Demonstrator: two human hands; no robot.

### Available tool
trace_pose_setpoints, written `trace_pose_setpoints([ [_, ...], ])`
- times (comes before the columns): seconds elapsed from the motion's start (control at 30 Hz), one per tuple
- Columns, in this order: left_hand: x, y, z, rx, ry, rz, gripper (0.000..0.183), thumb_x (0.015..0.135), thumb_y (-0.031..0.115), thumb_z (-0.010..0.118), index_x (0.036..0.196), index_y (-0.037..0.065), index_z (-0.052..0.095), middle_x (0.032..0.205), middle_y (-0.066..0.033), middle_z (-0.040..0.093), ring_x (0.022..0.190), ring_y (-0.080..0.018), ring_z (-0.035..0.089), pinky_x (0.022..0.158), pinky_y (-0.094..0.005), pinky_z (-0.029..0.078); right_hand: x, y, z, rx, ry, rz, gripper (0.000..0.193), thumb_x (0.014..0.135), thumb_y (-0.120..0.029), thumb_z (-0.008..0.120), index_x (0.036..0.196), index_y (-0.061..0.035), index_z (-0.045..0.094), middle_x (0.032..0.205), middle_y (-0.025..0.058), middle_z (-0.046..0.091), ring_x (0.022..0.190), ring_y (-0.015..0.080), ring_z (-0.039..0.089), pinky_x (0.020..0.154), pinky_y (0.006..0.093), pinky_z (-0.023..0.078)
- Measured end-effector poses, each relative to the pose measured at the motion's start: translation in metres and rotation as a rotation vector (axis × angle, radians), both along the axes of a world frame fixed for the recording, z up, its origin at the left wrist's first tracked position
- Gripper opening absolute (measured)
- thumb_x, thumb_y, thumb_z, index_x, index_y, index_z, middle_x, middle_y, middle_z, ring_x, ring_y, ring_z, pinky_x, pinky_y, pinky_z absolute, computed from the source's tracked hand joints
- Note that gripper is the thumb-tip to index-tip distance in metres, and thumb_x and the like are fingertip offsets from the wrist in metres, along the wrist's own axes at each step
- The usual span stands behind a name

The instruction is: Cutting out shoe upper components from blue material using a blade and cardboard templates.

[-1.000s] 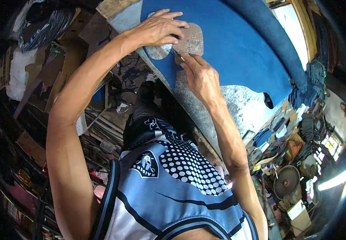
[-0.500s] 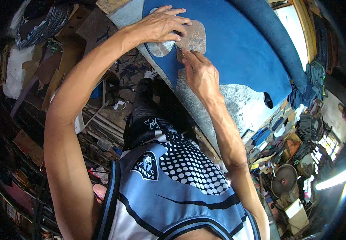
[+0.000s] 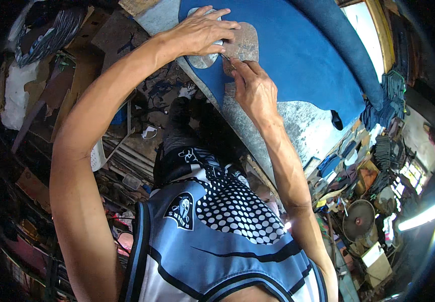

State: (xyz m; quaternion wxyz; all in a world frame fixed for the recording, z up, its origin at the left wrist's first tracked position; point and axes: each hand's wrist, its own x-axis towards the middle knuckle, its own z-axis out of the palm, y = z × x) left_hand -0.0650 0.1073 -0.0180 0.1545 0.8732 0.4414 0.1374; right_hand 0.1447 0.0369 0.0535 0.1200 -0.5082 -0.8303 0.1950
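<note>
A blue suede-like sheet (image 3: 308,65) lies over a grey metal-topped table (image 3: 298,133). On its near left part rest two flat rounded templates: a greyish one (image 3: 203,61) and a brownish one (image 3: 247,43), side by side. My left hand (image 3: 202,34) lies across both with its fingers spread, pressing on them and covering much of the greyish one. My right hand (image 3: 254,90) is closed in a pinch at the near edge of the brownish template. A thin, dark, knife-like tool (image 3: 226,58) shows at its fingertips; most of it is hidden in the fingers.
A thick roll of the blue sheet (image 3: 341,45) runs along the table's far right side. Stacks of dark cut pieces and a round fan (image 3: 358,221) stand to the right. At left are cardboard, a black plastic bag (image 3: 51,35) and scraps on the floor.
My right hand has shifted slightly, with the tool tip now nearer my left fingertips. My left hand keeps its place on the templates. The view has moved a little.
</note>
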Motion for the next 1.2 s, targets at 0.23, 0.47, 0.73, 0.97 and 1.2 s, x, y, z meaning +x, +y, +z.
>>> trace_pose_setpoints([
  [0.23, -0.003, -0.001, 0.008, -0.034, 0.076, -0.022, 0.035, 0.089, 0.033, 0.069, 0.122, 0.023, 0.066, 0.152, 0.0017, 0.045, 0.148, -0.0263, 0.028, 0.123, -0.054, 0.018, -0.006, -0.008, -0.002, -0.004, 0.007, -0.048, 0.027, 0.089, -0.008, 0.063, 0.115, -0.0092, 0.068, 0.102, 0.0134, 0.068, 0.088, 0.0353, 0.067, 0.074, 0.0432, 0.055],
  [0.47, 0.007, 0.003, 0.012, -0.056, 0.058, -0.044, 0.034, 0.09, 0.033, 0.068, 0.122, 0.02, 0.068, 0.153, 0.0003, 0.045, 0.148, -0.0269, 0.028, 0.121, -0.0552, 0.019, -0.002, -0.015, -0.002, -0.003, -0.044, -0.101, 0.027, 0.09, -0.007, 0.062, 0.116, -0.0065, 0.068, 0.108, 0.0134, 0.069, 0.094, 0.034, 0.068, 0.077, 0.0409, 0.055],
  [0.73, 0.002, 0.003, 0.007, -0.061, 0.053, -0.052, 0.034, 0.09, 0.033, 0.068, 0.122, 0.02, 0.068, 0.152, 0.0, 0.045, 0.148, -0.0279, 0.028, 0.12, -0.0569, 0.018, -0.015, -0.022, -0.001, -0.028, -0.019, -0.131, 0.028, 0.091, -0.012, 0.06, 0.117, -0.0039, 0.065, 0.115, 0.0205, 0.067, 0.094, 0.0412, 0.067, 0.08, 0.0469, 0.056],
  [0.97, 0.005, 0.007, -0.011, 0.023, 0.029, -0.043, 0.037, 0.087, 0.034, 0.071, 0.122, 0.024, 0.066, 0.151, 0.0002, 0.047, 0.147, -0.0293, 0.03, 0.118, -0.0604, 0.02, -0.023, -0.038, -0.006, -0.087, 0.039, -0.234, 0.028, 0.09, -0.012, 0.061, 0.114, 0.0023, 0.064, 0.125, 0.0283, 0.061, 0.104, 0.0455, 0.065, 0.088, 0.0485, 0.055],
  [1.2, -0.009, 0.009, -0.002, 0.021, -0.075, -0.143, 0.034, 0.089, 0.031, 0.064, 0.119, 0.014, 0.065, 0.147, -0.01, 0.05, 0.141, -0.0416, 0.034, 0.113, -0.0645, 0.025, -0.022, -0.044, -0.003, -0.215, 0.116, -0.289, 0.028, 0.088, -0.011, 0.064, 0.111, 0.0035, 0.063, 0.126, 0.0288, 0.06, 0.105, 0.045, 0.064, 0.09, 0.0466, 0.054],
])
